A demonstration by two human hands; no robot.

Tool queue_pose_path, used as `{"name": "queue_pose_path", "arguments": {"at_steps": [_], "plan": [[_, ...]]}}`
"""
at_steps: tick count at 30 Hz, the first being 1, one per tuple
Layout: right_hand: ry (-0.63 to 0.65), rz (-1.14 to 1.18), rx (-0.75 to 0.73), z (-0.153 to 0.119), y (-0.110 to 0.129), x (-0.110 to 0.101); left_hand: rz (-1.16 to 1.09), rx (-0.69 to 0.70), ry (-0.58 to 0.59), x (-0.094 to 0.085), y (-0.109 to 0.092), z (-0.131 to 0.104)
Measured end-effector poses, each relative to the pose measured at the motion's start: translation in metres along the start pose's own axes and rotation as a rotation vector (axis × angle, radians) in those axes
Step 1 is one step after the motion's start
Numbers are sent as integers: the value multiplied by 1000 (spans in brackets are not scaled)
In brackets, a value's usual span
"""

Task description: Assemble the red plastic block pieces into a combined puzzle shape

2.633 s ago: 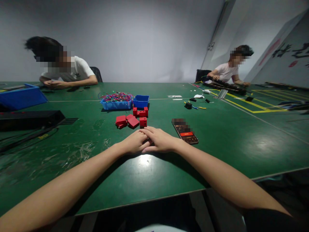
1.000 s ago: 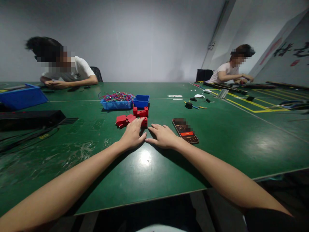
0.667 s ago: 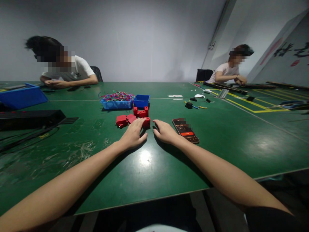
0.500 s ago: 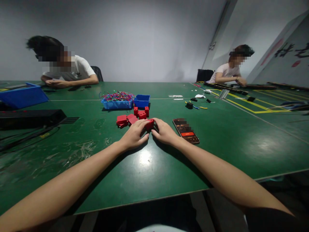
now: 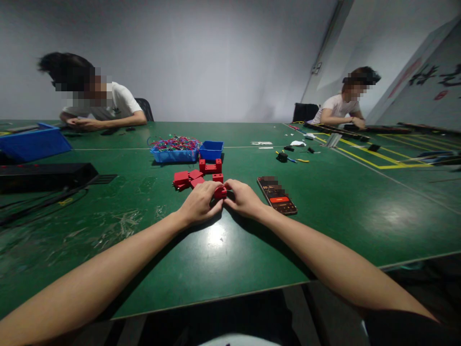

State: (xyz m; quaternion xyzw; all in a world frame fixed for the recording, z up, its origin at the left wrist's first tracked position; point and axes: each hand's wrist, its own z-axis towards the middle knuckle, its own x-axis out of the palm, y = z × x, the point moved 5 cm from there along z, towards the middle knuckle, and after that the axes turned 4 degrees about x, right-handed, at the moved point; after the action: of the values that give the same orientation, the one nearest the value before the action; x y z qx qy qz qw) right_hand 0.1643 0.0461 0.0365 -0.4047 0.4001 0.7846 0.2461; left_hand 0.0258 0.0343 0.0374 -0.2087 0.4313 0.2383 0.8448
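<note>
We lean over one broad, smooth green table (image 5: 342,192), glossy under the light. Two people in pale short-sleeved tops sit along its far edge: one person (image 5: 101,103) towards the far left corner, another person (image 5: 334,108) towards the right. A long black box (image 5: 46,177) lies by the left edge. We count three blue bins: a large one (image 5: 36,144) at the left edge, a shallow one (image 5: 175,156) heaped with thin multicoloured wires, and a small one (image 5: 212,151) beside it. Our left hand (image 5: 200,203) and right hand (image 5: 247,199) meet inward of the near edge, fingers curled, gripping one small, solid-red, notched block (image 5: 220,192) between them. One flat, rounded-corner phone (image 5: 276,195) lies to the right. Several matte red angular pieces (image 5: 196,175) sit just beyond our hands.
</note>
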Motion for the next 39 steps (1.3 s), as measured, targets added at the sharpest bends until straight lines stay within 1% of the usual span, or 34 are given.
{"name": "queue_pose_path", "arguments": {"at_steps": [3,7,13,16,20,26,29,34,39], "plan": [[1,-6,22,0,-1,0,34,-46,12,1,2,1],[-3,-10,39,-1,-3,-1,46,-58,57,4,4,2],[-19,37,3,-2,0,-4,25,-46,6,4,7,2],[-6,65,30,-1,3,-5,13,-53,-4,4,8,2],[-2,225,169,3,-2,-3,-11,-23,-16,5,9,0],[-55,481,338,8,-20,6,-34,99,-123,1,7,-5],[-78,606,409,10,-27,11,-40,162,-147,0,4,-6],[-69,779,430,11,-32,16,-69,192,-118,-1,0,-6],[-32,756,347,13,-31,17,-99,190,-50,1,-2,-3]]}}
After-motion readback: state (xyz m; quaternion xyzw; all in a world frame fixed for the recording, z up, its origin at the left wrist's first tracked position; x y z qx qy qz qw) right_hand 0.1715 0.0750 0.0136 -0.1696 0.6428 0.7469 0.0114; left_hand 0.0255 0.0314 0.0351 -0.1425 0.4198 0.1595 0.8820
